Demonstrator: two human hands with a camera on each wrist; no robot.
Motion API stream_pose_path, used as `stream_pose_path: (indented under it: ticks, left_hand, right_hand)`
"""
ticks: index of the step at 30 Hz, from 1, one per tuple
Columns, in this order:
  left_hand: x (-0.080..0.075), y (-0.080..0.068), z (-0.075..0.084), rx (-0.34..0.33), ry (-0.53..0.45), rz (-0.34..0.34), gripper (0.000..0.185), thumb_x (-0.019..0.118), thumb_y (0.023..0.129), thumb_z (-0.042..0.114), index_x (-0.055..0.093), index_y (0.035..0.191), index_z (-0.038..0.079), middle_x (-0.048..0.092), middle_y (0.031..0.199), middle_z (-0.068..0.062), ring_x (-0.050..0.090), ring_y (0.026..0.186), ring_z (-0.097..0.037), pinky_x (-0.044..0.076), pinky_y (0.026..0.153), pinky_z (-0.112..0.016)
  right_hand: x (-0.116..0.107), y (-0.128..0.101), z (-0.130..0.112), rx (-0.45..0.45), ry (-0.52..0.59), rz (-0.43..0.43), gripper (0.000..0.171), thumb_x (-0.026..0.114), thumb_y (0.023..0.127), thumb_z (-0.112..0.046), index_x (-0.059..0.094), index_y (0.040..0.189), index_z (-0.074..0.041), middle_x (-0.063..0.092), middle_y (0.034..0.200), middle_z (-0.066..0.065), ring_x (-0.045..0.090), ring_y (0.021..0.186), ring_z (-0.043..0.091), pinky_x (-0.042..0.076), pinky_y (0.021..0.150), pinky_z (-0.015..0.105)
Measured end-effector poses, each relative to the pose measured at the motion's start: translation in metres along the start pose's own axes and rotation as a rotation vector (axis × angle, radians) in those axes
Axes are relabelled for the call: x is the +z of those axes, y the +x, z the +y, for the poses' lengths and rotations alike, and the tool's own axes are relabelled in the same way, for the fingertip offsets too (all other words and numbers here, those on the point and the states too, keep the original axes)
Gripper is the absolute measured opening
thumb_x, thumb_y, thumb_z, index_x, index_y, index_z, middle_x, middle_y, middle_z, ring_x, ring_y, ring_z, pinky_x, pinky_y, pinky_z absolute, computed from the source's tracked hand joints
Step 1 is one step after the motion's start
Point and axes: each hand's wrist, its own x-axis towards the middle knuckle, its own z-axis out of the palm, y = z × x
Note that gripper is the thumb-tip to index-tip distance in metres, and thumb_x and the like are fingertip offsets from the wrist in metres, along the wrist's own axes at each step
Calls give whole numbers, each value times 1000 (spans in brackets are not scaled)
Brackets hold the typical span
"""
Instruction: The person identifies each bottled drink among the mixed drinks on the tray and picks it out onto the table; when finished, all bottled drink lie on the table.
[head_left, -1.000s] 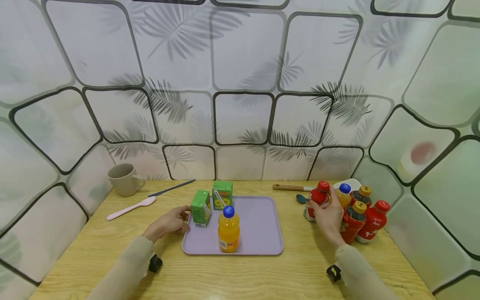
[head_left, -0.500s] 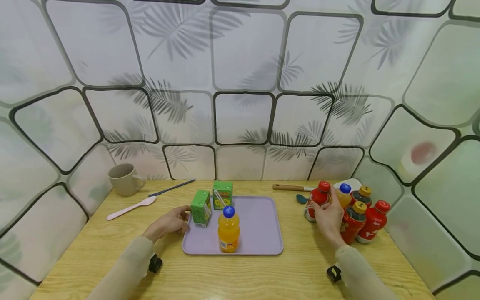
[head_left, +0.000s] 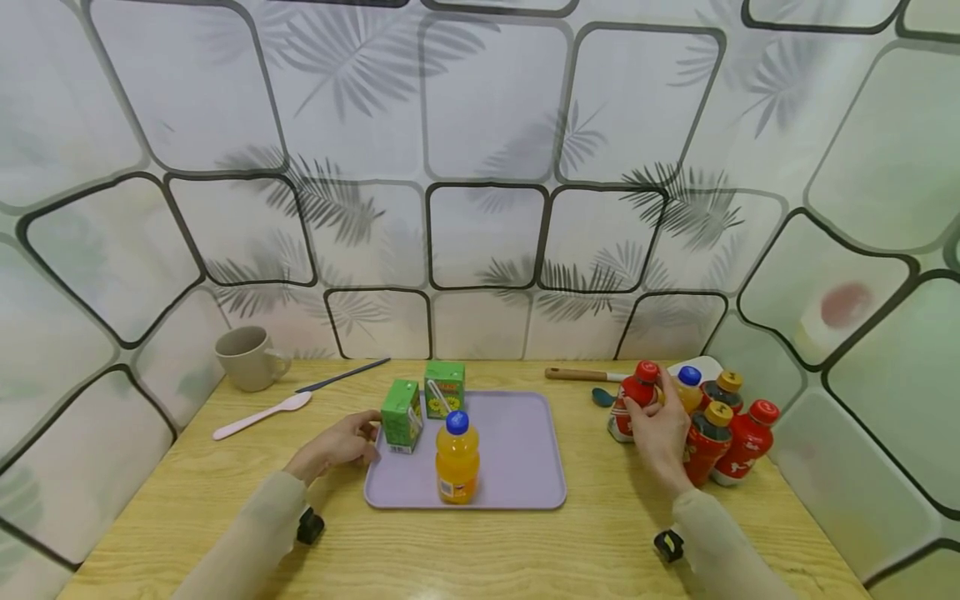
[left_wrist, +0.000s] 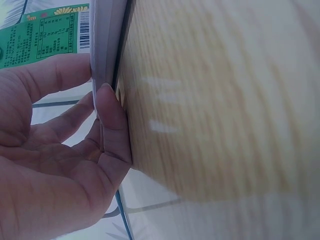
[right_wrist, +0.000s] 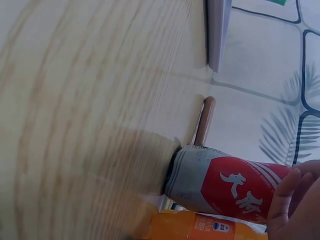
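Note:
My left hand (head_left: 347, 442) is at the left edge of a lilac tray (head_left: 517, 450). In the left wrist view its fingers (left_wrist: 112, 107) pinch the tray's rim (left_wrist: 106, 45). On the tray stand two green drink cartons, one (head_left: 402, 417) beside that hand and one (head_left: 446, 390) behind, plus an orange juice bottle (head_left: 457, 467) with a blue cap. Over at the right, my right hand (head_left: 660, 432) grips the upper part of a red-and-white bottle (head_left: 636, 400) with a red cap. It stands nearly upright, its base (right_wrist: 187, 175) close to the wooden table.
Several more bottles crowd right of that hand, among them a blue-capped orange one (head_left: 687, 388) and a red one (head_left: 744, 446). A wooden-handled utensil (head_left: 581, 375) and a dark teal spoon (head_left: 602, 397) lie behind. Back left are a mug (head_left: 249, 360), a pink spoon (head_left: 262, 417) and a blue stick (head_left: 343, 377).

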Motion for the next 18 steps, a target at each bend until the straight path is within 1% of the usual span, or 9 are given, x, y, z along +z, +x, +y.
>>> stream_pose_path:
  ticks: [1,3,4,6,8,12,14,16,18]
  left_hand:
    - [0,0,0,0,0,1,72,64,71,-8,43,139,-2,48,105,-13,49,75,-20,43,61,-29]
    - [0,0,0,-2,2,2,72,64,71,-8,43,140,-1,48,105,-13,49,74,-20,43,61,-29]
    - [0,0,0,-2,3,1,72,64,71,-8,43,140,-1,48,105,-13,49,74,-20,43,61,-29]
    - [0,0,0,1,3,0,72,63,71,-8,43,140,-1,47,104,-13,48,73,-19,42,61,-29]
    - [0,1,0,0,-3,-1,72,63,71,-8,43,140,-1,47,104,-13,48,73,-19,42,60,-29]
    - [0,1,1,9,-9,-6,70,64,72,-8,43,139,-2,47,103,-13,48,72,-18,42,60,-28]
    - [0,1,1,12,-7,-11,70,64,72,-7,43,139,-2,47,103,-13,48,72,-18,42,59,-28]
    - [0,0,1,9,-6,-10,71,64,72,-7,43,139,-2,47,103,-13,48,73,-18,42,60,-28]
    - [0,0,0,1,-6,-6,71,64,72,-7,43,140,-2,47,103,-13,48,74,-19,42,60,-28]
  right_hand:
    - [0,0,0,9,4,-4,72,68,91,-18,34,153,-27,59,82,12,50,60,11,44,57,17]
    - [-2,0,-1,13,15,-12,71,68,91,-19,34,153,-27,65,100,11,52,63,8,44,58,14]
    - [-2,0,-1,15,25,-14,71,67,91,-20,33,153,-27,65,112,11,53,64,6,45,59,12]
    - [-2,-1,-1,4,59,-1,70,67,91,-20,34,153,-27,58,133,7,54,67,2,45,61,9]
    - [-2,-2,-2,-25,111,28,69,67,91,-18,36,152,-26,47,147,2,54,70,0,45,62,7]
    - [-1,-5,-5,-121,220,117,62,68,90,-12,45,146,-21,51,142,2,54,72,-2,45,62,7]
    - [0,-7,-7,-169,261,157,55,67,90,-9,50,142,-17,54,137,4,55,73,-2,44,63,7]
    - [0,-9,-9,-198,285,182,49,67,90,-8,56,137,-14,58,132,6,55,75,-3,44,62,6]
    - [2,-11,-11,-205,317,187,41,67,90,-8,61,131,-12,62,126,7,56,75,-4,43,61,7]
